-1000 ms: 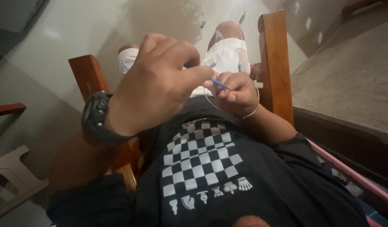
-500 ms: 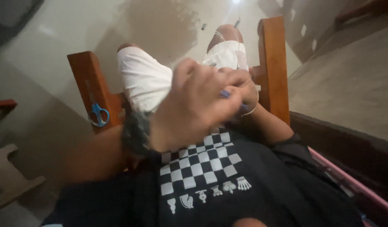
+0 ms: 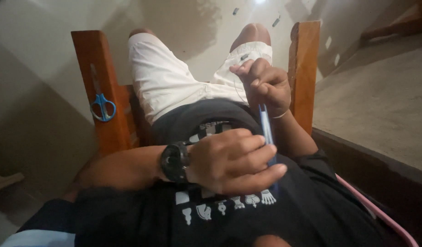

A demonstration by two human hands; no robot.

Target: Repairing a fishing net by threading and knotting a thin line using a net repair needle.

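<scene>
The left hand (image 3: 231, 160), a black wristwatch (image 3: 175, 161) on its wrist, lies curled over the chest with its fingers closed around the lower end of a thin blue flat strip (image 3: 266, 128); the right hand (image 3: 265, 84) is raised just above it, fingers folded and pinching the strip's upper end, so the strip runs nearly upright between the two hands; a fine pale thread (image 3: 238, 89) hangs in a loop beside the right hand. Below the hands are a black T-shirt with a white chequered print (image 3: 229, 201) and white cloth shorts (image 3: 167, 82); the person sits in a brown wooden armchair (image 3: 305, 68); small blue-handled scissors (image 3: 102, 106) lie on its left armrest.
</scene>
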